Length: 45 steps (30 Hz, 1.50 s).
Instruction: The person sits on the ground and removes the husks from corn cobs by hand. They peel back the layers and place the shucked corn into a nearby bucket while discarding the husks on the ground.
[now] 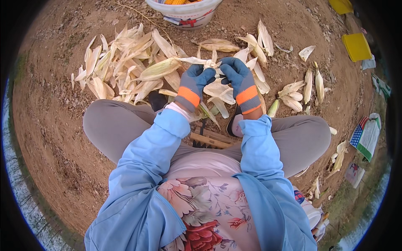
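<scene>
Pale dry corn husks (211, 64) are bunched and twisted together between my two gloved hands. My left hand (197, 79), in a blue-grey work glove with an orange cuff, pinches the bunch from the left. From the right, my right hand (236, 74), gloved alike, grips its other side with curled fingers. A long strip runs left from the bunch to a husk-covered corn ear (160, 69); whether they are joined is hard to tell. Loose husk leaves (220, 91) hang or lie just below my hands. My fingertips are partly hidden.
A white printed bucket (191, 19) with yellow corn cobs (177, 2) stands ahead. Husks are heaped (125, 59) at the left. Several husk-covered ears (319, 84) lie at the right. A wooden slatted piece (212, 138) sits between my legs. Yellow containers (356, 47) and a bag (366, 136) stand far right.
</scene>
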Each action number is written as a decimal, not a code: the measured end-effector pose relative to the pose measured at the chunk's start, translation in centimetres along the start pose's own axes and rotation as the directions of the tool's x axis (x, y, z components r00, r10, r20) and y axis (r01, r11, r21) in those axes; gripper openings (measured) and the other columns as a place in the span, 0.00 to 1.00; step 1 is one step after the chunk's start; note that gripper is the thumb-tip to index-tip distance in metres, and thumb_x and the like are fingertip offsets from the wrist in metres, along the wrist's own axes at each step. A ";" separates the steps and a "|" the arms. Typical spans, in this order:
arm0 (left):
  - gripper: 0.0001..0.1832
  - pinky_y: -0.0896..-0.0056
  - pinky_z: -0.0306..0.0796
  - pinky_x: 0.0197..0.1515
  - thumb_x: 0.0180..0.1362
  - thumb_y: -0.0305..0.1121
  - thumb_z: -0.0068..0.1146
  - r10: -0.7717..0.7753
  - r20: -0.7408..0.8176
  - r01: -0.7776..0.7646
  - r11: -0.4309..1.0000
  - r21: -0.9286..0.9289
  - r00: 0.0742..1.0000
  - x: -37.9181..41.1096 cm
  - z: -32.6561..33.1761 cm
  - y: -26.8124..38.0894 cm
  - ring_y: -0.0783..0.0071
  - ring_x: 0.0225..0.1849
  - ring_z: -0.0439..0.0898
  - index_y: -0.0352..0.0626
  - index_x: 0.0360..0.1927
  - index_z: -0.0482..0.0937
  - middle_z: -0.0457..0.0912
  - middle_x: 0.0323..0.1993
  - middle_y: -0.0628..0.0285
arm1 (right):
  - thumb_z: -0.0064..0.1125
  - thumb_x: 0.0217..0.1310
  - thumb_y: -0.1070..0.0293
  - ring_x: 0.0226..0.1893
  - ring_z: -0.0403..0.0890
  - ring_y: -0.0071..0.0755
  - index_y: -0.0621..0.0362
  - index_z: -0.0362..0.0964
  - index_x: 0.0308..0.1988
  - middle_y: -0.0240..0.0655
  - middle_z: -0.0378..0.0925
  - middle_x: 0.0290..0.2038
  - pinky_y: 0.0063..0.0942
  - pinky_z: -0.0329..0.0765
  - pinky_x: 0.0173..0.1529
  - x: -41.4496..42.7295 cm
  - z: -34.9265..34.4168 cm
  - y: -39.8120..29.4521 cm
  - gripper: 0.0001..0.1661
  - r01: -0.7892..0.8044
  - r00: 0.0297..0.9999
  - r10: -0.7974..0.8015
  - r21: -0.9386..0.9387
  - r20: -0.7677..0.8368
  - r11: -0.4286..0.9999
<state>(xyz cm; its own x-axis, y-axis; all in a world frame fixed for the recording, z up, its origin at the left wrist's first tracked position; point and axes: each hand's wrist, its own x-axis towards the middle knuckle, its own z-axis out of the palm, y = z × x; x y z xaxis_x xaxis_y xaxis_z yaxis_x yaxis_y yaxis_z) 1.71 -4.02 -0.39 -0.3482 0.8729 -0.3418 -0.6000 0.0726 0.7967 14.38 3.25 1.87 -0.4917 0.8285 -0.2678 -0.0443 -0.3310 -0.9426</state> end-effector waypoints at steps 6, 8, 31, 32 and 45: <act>0.15 0.75 0.75 0.40 0.51 0.29 0.57 -0.017 -0.029 0.017 0.999 -0.029 0.999 -0.2 0.2 0.5 0.74 0.36 0.76 0.36 0.42 0.71 0.75 0.36 0.62 | 0.57 0.46 0.71 0.28 0.72 0.21 0.60 0.68 0.41 0.31 0.73 0.29 0.20 0.72 0.31 0.5 -0.7 1.1 0.18 0.169 0.982 -0.148 -0.193 0.116 0.967; 0.15 0.76 0.75 0.40 0.51 0.29 0.57 -0.017 -0.033 0.016 0.999 -0.048 0.999 -0.2 0.2 0.5 0.75 0.36 0.76 0.37 0.42 0.71 0.75 0.36 0.63 | 0.57 0.45 0.74 0.27 0.73 0.22 0.60 0.68 0.41 0.32 0.73 0.28 0.21 0.72 0.31 0.7 -0.7 1.3 0.18 0.217 0.975 -0.194 -0.299 0.105 0.929; 0.15 0.79 0.72 0.37 0.51 0.31 0.57 -0.122 0.026 0.116 0.981 0.158 0.992 0.3 -0.4 1.3 0.78 0.34 0.76 0.34 0.41 0.72 0.76 0.35 0.62 | 0.52 0.45 0.80 0.33 0.76 0.41 0.55 0.68 0.45 0.38 0.75 0.35 0.31 0.73 0.35 -0.3 1.1 -0.9 0.22 0.658 0.658 -0.654 -0.709 0.375 0.255; 0.16 0.79 0.72 0.37 0.51 0.31 0.57 -0.108 0.056 0.095 0.976 0.196 0.993 0.2 -0.4 1.4 0.78 0.34 0.76 0.33 0.42 0.72 0.76 0.35 0.62 | 0.52 0.45 0.81 0.33 0.76 0.40 0.55 0.69 0.45 0.38 0.75 0.34 0.31 0.73 0.36 -0.2 1.0 -0.9 0.22 0.665 0.641 -0.661 -0.712 0.389 0.225; 0.19 0.80 0.65 0.32 0.50 0.31 0.57 -0.074 0.222 -0.024 0.913 0.408 0.972 0.0 0.0 1.8 0.82 0.29 0.71 0.33 0.45 0.72 0.76 0.31 0.66 | 0.52 0.44 0.80 0.34 0.76 0.38 0.57 0.67 0.45 0.41 0.74 0.35 0.29 0.73 0.36 0.6 0.1 1.0 0.22 0.530 0.831 -0.512 -0.591 0.217 0.609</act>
<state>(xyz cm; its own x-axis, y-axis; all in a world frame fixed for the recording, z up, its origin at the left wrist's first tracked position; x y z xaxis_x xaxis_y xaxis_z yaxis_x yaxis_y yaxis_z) 0.57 -3.86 1.04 -0.1347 0.9504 -0.2805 -0.2450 0.2424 0.9387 13.95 3.33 0.83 -0.5744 0.7601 0.3037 0.2263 0.5041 -0.8335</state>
